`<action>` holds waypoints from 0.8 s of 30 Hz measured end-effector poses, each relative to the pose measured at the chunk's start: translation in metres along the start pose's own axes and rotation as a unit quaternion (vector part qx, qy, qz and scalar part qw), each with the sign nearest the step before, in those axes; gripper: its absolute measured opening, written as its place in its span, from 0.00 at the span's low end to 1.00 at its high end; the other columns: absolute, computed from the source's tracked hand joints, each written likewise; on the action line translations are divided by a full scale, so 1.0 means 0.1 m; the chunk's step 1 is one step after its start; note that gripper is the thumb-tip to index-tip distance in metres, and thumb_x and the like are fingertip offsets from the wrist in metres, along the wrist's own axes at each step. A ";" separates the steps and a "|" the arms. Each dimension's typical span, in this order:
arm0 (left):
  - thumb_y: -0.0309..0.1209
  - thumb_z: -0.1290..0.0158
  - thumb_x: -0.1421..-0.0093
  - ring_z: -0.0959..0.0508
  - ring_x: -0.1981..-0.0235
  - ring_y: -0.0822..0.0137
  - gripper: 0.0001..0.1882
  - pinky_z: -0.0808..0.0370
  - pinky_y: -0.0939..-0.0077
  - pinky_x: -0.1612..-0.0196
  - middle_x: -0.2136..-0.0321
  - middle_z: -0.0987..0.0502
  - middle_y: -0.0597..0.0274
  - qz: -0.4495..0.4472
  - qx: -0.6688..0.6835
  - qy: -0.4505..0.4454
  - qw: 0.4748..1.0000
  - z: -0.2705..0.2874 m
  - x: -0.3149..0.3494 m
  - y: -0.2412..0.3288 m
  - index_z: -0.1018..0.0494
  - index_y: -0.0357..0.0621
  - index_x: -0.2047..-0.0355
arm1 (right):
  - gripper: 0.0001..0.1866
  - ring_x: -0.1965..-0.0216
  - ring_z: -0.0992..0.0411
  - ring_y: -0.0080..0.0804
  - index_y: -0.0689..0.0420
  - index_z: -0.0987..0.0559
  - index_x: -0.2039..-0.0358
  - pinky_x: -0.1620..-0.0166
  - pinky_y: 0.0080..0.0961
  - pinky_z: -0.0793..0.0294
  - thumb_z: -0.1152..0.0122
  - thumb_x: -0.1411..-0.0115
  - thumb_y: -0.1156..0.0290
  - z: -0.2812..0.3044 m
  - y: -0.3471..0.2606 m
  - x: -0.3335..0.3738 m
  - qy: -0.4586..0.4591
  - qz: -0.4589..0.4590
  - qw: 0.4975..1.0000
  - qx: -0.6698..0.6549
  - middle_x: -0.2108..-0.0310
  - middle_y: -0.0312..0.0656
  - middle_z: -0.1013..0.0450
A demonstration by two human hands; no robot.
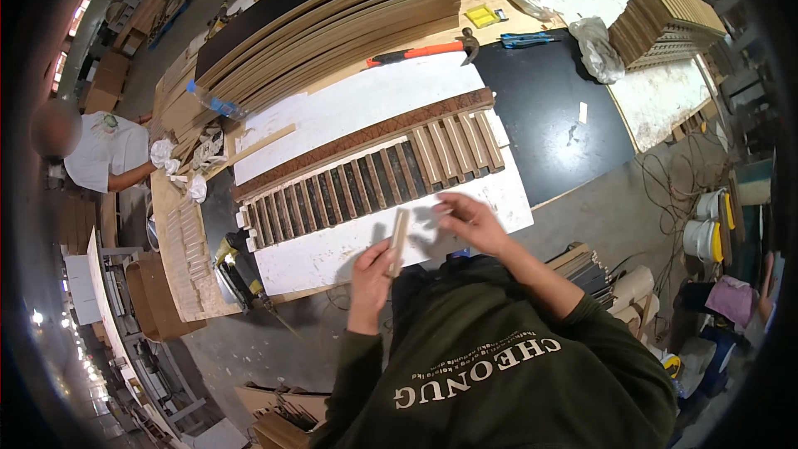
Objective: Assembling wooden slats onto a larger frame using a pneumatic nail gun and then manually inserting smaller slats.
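Note:
My left hand [371, 272] is closed around a short, pale wooden strip [399, 241], which stands up from the fingers near the front edge of the workbench. To its right, my right hand [471, 223] hovers with thumb and forefinger apart, and nothing shows between them. Just beyond both hands lies a slatted wooden panel [332, 191], with many narrow strips set side by side in a row. The strips at its right end [457, 150] are paler, with light lines along them; those further left are darker. A long brown board [366, 143] runs along the panel's far side.
Behind the panel rises a stack of long boards [332, 33]. A claw hammer [424, 51] and a blue cutter [528, 39] lie at the back. A power drill [238, 274] sits front left. Another person [108, 150] stands at the left; more stacked boards [665, 25] are far right.

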State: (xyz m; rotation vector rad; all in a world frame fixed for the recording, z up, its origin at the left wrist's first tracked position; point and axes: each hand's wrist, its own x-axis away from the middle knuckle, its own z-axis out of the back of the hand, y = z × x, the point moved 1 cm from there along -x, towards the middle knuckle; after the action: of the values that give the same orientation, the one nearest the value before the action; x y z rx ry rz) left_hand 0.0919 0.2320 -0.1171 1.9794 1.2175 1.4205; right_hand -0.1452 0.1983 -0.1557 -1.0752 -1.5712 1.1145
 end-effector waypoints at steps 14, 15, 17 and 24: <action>0.24 0.42 0.43 0.26 0.70 0.76 0.18 0.28 0.81 0.66 0.66 0.24 0.63 -0.161 -0.265 0.017 0.950 -0.59 -0.13 -0.13 0.27 0.35 0.52 | 0.21 0.52 0.29 0.26 0.57 0.30 0.43 0.48 0.27 0.31 0.49 0.33 0.61 -0.29 0.03 -0.19 -0.002 -0.102 0.956 -0.276 0.50 0.38 0.27; 0.25 0.41 0.43 0.27 0.72 0.77 0.18 0.29 0.82 0.69 0.69 0.24 0.63 -0.227 -0.369 0.051 0.900 -0.61 -0.13 -0.13 0.27 0.33 0.53 | 0.20 0.53 0.28 0.25 0.57 0.29 0.44 0.50 0.26 0.30 0.48 0.33 0.62 -0.30 0.03 -0.19 0.005 -0.104 0.960 -0.260 0.51 0.37 0.26; 0.25 0.40 0.44 0.28 0.74 0.78 0.17 0.30 0.82 0.71 0.71 0.25 0.63 -0.264 -0.376 0.075 0.885 -0.56 -0.20 -0.16 0.27 0.33 0.54 | 0.19 0.55 0.28 0.24 0.57 0.28 0.45 0.51 0.24 0.29 0.47 0.34 0.64 -0.30 -0.03 -0.19 0.040 -0.101 0.969 -0.222 0.52 0.37 0.26; 0.32 0.38 0.50 0.24 0.76 0.67 0.19 0.28 0.70 0.73 0.79 0.27 0.60 -0.239 -0.474 0.171 0.830 -0.76 -0.45 -0.17 0.26 0.39 0.58 | 0.13 0.57 0.29 0.21 0.61 0.25 0.53 0.53 0.19 0.30 0.46 0.37 0.74 0.59 0.01 -0.24 0.338 0.174 0.923 -0.066 0.57 0.37 0.26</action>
State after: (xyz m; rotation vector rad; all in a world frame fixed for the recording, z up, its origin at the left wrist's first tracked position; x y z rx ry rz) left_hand 0.0115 0.1921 -0.1244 0.7086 0.7706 1.6597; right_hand -0.1964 0.1650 -0.1724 -1.6608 -0.9292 0.7306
